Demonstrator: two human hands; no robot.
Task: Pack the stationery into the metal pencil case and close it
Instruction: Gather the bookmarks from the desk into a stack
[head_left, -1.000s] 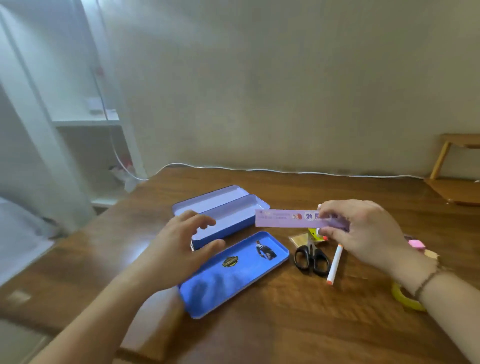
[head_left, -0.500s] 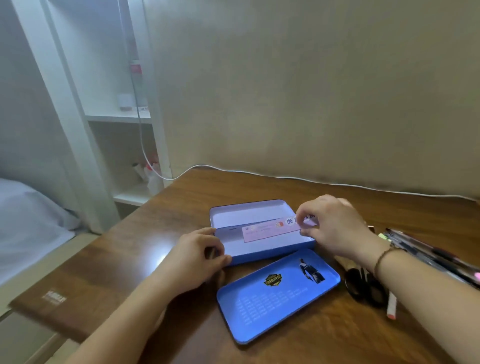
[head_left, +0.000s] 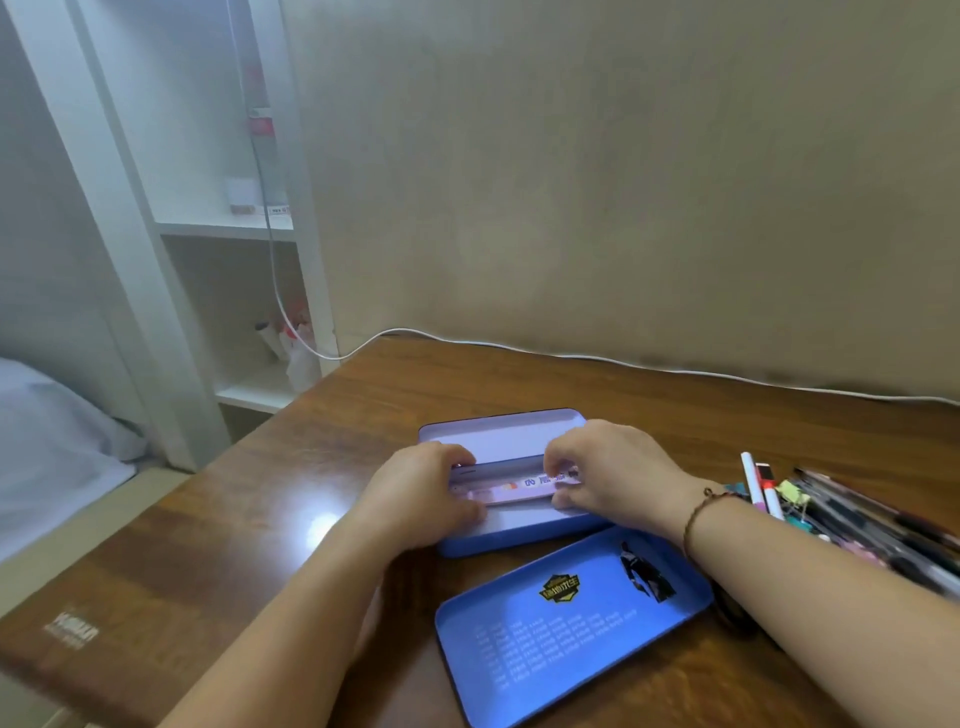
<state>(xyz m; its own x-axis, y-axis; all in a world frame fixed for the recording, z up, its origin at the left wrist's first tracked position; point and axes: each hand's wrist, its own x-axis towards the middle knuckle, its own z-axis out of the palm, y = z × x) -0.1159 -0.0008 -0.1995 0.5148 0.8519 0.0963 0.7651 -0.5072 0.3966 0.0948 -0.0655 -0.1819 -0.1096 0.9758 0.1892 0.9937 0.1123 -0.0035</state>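
The blue metal pencil case (head_left: 519, 538) lies open in the middle of the wooden table, its raised lid behind it. A pink ruler (head_left: 514, 487) with printed marks lies lengthwise in the case. My left hand (head_left: 421, 493) grips the ruler's left end at the case's left side. My right hand (head_left: 608, 467) pinches the ruler's right end, fingers curled over it. A separate blue tray (head_left: 566, 623) with a yellow badge and printed table lies on the table in front of the case.
Several pens and markers (head_left: 852, 519) lie heaped at the right, with a white marker (head_left: 753, 483) beside them. A white cable (head_left: 571, 358) runs along the wall. White shelves (head_left: 228, 228) stand to the left, past the table's left edge.
The ruler has come down from above the table into the case. My left hand moved from the case's front corner onto the ruler's left end. The camera has swung left.
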